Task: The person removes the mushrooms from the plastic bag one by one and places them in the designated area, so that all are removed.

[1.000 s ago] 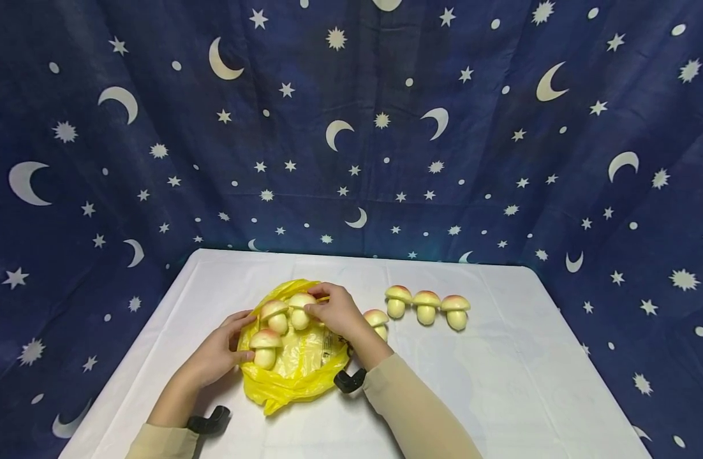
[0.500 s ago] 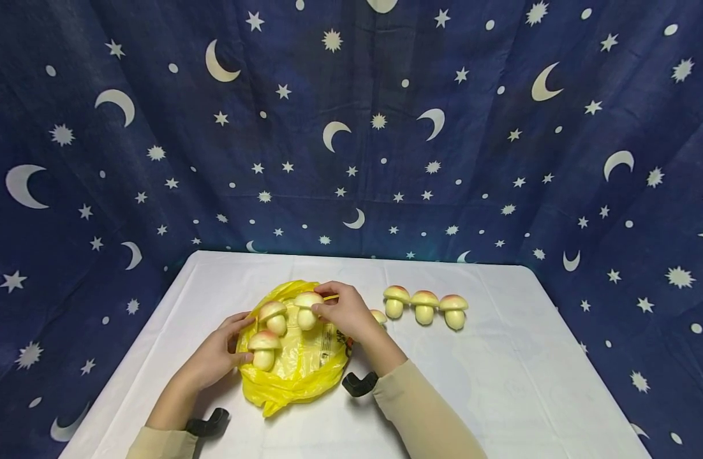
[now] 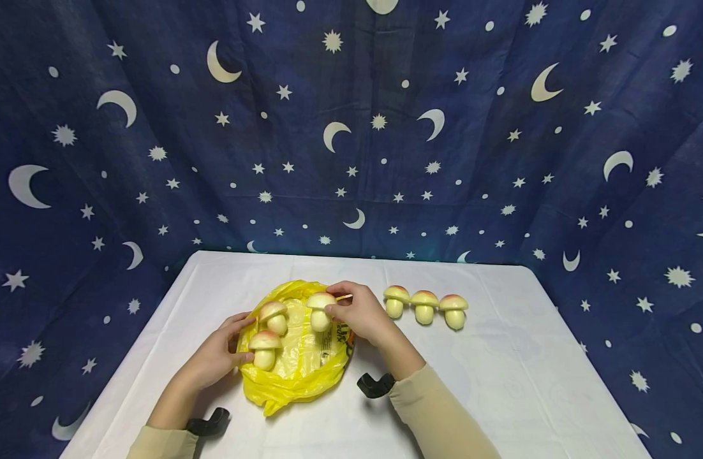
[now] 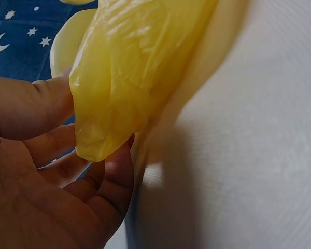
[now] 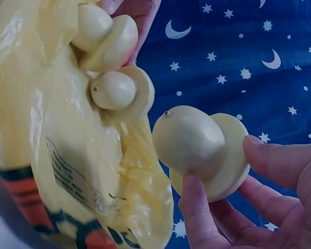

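A yellow plastic bag (image 3: 294,387) lies on the white table with its sides folded round its middle. My left hand (image 3: 214,357) grips its left edge, thumb inside and fingers outside, as the left wrist view shows. That thumb is at the stem of a toy mushroom (image 3: 265,349) with a reddish cap. Just behind it in the bag sits another toy mushroom (image 3: 273,317). Over the bag's right part, my right hand (image 3: 363,313) holds a third toy mushroom (image 5: 189,140) between thumb and fingers, stem toward me.
To the right, three more toy mushrooms stand in a row: a left one (image 3: 395,301), a middle one (image 3: 424,307) and a right one (image 3: 454,311). The white table (image 3: 501,382) ends at a dark blue star-patterned curtain (image 3: 351,159).
My right hand has moved right with its mushroom, away from the other two in the bag. The loose mushroom beside the bag is now hidden behind that hand. The left hand stays put.
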Motion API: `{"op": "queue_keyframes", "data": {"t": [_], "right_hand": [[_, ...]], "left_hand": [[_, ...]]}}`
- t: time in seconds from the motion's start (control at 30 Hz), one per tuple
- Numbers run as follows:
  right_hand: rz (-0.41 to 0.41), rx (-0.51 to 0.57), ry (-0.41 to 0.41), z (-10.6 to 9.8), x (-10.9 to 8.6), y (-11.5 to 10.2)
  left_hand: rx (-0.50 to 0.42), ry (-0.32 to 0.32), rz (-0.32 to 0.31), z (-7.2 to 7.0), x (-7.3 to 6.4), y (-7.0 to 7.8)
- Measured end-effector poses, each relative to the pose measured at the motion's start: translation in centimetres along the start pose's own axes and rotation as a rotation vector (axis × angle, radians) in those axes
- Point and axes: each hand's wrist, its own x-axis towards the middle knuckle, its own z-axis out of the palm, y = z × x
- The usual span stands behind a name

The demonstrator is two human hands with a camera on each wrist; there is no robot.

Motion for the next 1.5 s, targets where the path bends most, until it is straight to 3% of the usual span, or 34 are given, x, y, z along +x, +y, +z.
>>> {"op": "queue_keyframes", "data": {"t": [0.67,1.07,1.5], "right_hand": [[0.021,-0.118,0.122,-5.4,-2.4,1.2],[-0.014,-0.168,0.134,-7.7,-3.8,2.0],[-0.06,-0.101,0.14,-9.9,-5.3,2.9]], "left_hand": [[0.008,-0.007,-0.014,0.0,0.3,-0.1],[0.01,-0.006,-0.018,0.0,0.4,-0.3],[0.022,-0.003,-0.023,0.1,0.4,-0.4]]}}
